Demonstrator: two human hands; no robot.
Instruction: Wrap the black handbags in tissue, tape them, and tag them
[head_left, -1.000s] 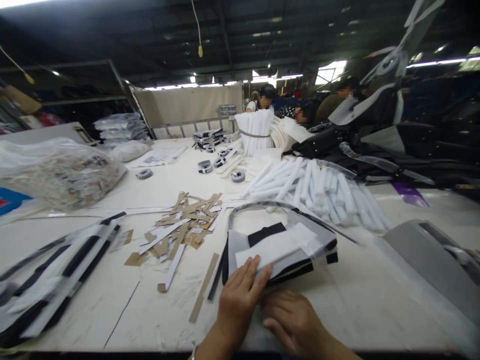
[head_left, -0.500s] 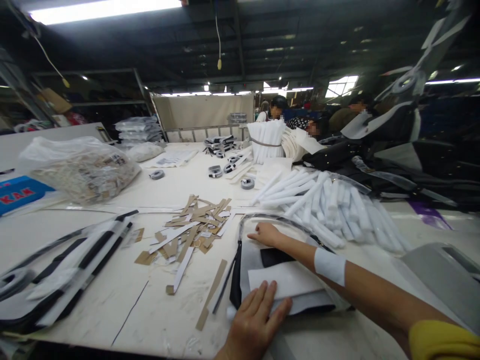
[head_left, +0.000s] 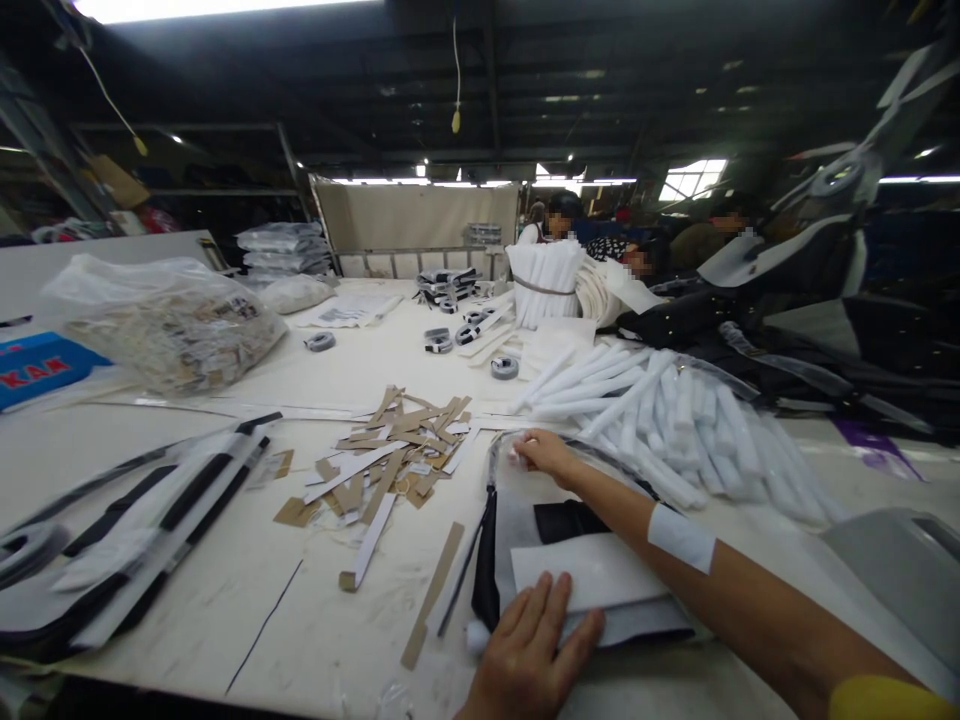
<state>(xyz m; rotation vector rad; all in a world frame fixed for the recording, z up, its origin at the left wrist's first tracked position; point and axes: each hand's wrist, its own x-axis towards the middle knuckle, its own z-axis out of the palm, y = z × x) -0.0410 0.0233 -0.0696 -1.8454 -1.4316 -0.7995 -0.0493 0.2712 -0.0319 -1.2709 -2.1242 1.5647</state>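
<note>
In front of me lies a black-edged bag piece (head_left: 551,480) with a grey-white lining and a dark rim curving round its far side. A folded white sheet (head_left: 600,570) rests across its near half. My left hand (head_left: 536,650) presses flat on the near left corner of that sheet, fingers apart. Across the piece reaches my right arm, a pale patch on its forearm. My right hand (head_left: 546,455) is at the far left curve, fingertips pinched together at what looks like clear plastic film (head_left: 504,455); the exact grip is partly hidden.
Cardboard and paper strips (head_left: 397,450) are heaped left of the piece. White foam sticks (head_left: 660,400) pile up behind it. Another black-trimmed piece (head_left: 150,530) lies at left, near a filled plastic bag (head_left: 180,325). Tape-like rolls (head_left: 504,368) sit farther back. People are in the background.
My right fingers have gone from a pointing shape to a pinch at the far rim. My left hand stays flat on the sheet. The whole view has shifted slightly.
</note>
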